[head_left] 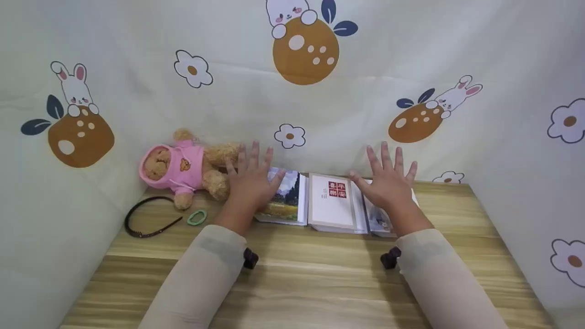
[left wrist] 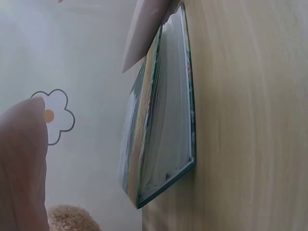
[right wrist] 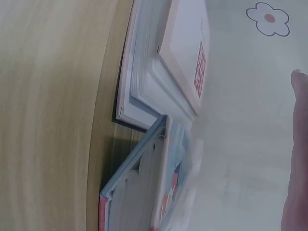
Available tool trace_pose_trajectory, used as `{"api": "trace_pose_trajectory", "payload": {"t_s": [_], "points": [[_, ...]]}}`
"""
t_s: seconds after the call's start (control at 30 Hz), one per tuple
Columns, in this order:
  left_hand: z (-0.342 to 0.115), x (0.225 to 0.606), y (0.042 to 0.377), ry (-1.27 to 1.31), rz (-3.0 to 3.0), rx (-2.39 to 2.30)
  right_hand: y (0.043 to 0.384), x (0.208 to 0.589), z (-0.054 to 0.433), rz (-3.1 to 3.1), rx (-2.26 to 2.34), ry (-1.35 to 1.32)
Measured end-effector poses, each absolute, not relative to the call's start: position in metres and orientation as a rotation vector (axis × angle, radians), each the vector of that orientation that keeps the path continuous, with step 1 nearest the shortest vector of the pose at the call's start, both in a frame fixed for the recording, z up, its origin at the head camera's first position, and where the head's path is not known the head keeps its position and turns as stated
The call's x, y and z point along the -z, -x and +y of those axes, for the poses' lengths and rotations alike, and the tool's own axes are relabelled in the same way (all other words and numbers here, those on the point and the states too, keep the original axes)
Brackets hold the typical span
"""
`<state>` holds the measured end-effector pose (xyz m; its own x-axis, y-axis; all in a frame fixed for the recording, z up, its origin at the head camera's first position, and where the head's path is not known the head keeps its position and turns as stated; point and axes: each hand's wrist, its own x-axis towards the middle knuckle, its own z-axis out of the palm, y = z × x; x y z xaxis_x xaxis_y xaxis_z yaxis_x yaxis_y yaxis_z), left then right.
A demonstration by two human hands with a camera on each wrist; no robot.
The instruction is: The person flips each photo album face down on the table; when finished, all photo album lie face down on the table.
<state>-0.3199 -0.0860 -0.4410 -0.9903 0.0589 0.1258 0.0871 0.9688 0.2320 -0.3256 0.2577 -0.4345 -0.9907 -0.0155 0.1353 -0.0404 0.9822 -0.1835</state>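
Observation:
Both hands hover palm down with fingers spread, holding nothing. My left hand (head_left: 251, 183) is over the left photo album (head_left: 286, 196), which has a landscape picture on its cover. Its thick pages show edge-on in the left wrist view, beside the thumb (left wrist: 21, 163). Between the hands lies a white album (head_left: 331, 201) with red square characters. Over the third album (head_left: 378, 220) at the right is my right hand (head_left: 388, 185), which hides much of that cover. In the right wrist view, the third album (right wrist: 139, 192) lies askew against the white one (right wrist: 185, 48).
A teddy bear (head_left: 189, 167) in a pink hoodie lies at the back left. In front of it are a black headband (head_left: 132, 221) and a green hair tie (head_left: 197, 218). A patterned cloth (head_left: 237, 105) hangs behind the wooden table (head_left: 301, 283) and along its sides.

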Motion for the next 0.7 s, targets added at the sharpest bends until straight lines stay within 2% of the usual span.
{"api": "trace_pose_trajectory", "payload": {"t_s": [0.37,0.7], "points": [[-0.066,0.441,0.319,0.106,-3.002,0.388,0.322,0.429,0.268,-3.004,-0.312,-0.06],[-0.006,0.454,0.302,0.32,-2.931,0.78,0.3,0.431,0.307,-2.971,-0.543,-0.082]]}}
